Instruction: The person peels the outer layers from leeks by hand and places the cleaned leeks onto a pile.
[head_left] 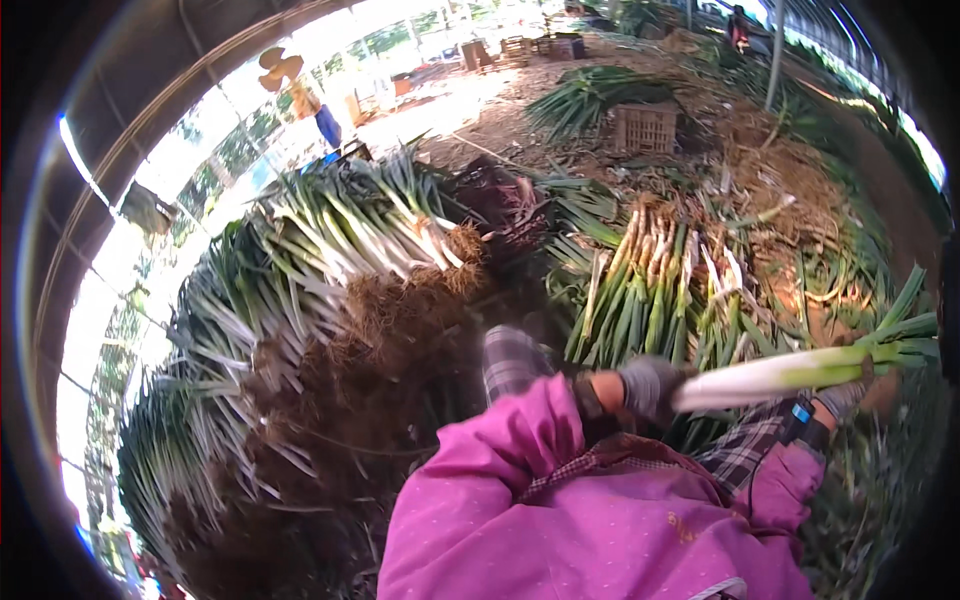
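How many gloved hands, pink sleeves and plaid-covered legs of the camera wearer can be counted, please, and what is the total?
Gloved hands: 2 (left hand, right hand), both on the leek
Pink sleeves: 2
Plaid-covered legs: 2
Total: 6

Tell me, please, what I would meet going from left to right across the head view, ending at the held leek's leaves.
Heap of rooted leeks → left gloved hand → held leek's white shaft → right gloved hand → held leek's leafy top.
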